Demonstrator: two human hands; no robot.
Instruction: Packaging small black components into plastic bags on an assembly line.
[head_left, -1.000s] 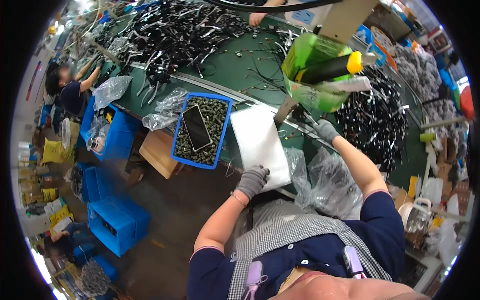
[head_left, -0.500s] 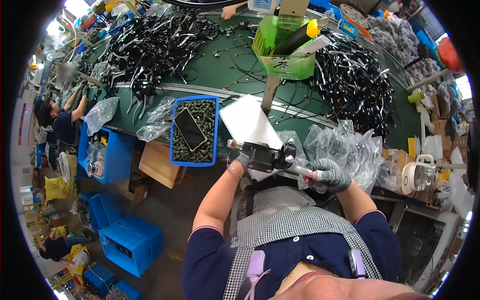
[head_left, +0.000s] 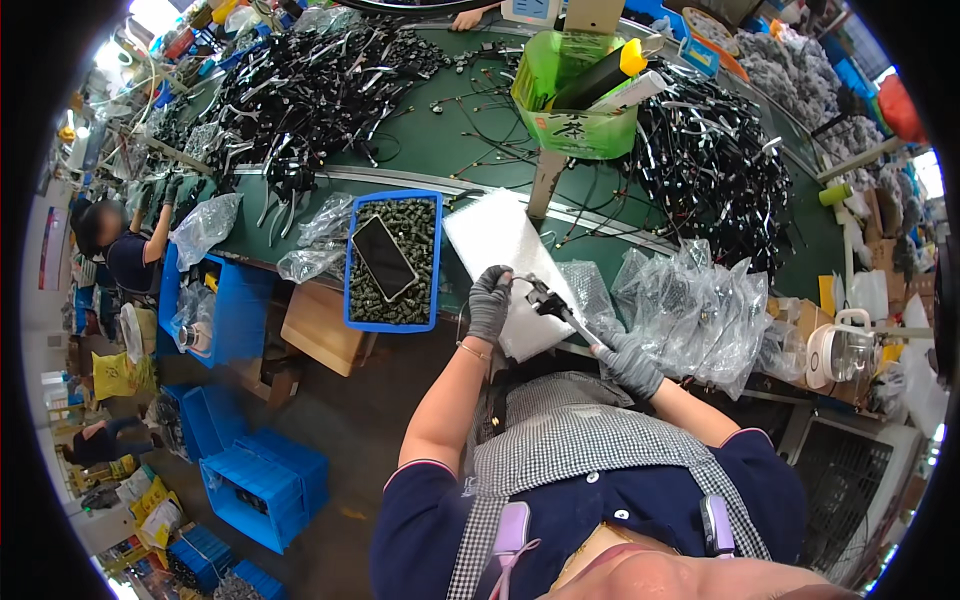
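A brake lever [head_left: 548, 303] with a black clamp body and a silver blade is held over a white foam sheet [head_left: 492, 238]. My right hand [head_left: 630, 366], in a grey glove, is closed around the end of the silver blade. My left hand [head_left: 490, 305], also gloved, pinches a thin dark wire at the other side of the black body. Just left of my left hand stands a blue tray [head_left: 437, 262] full of small dark ridged parts. A phone [head_left: 383, 258] lies on top of those parts.
Clear bubble bags [head_left: 690, 310] lie right of my hands. Heaps of black levers [head_left: 300, 95] and more levers [head_left: 710, 170] cover the green table [head_left: 430, 135]. A green container [head_left: 580, 133] holds a yellow-and-black tool. A co-worker [head_left: 130, 250] is at far left.
The brake lever has turned, so its body now appears smaller. My left hand has risen and pinches the wire; my right hand has shifted slightly left along the blade.
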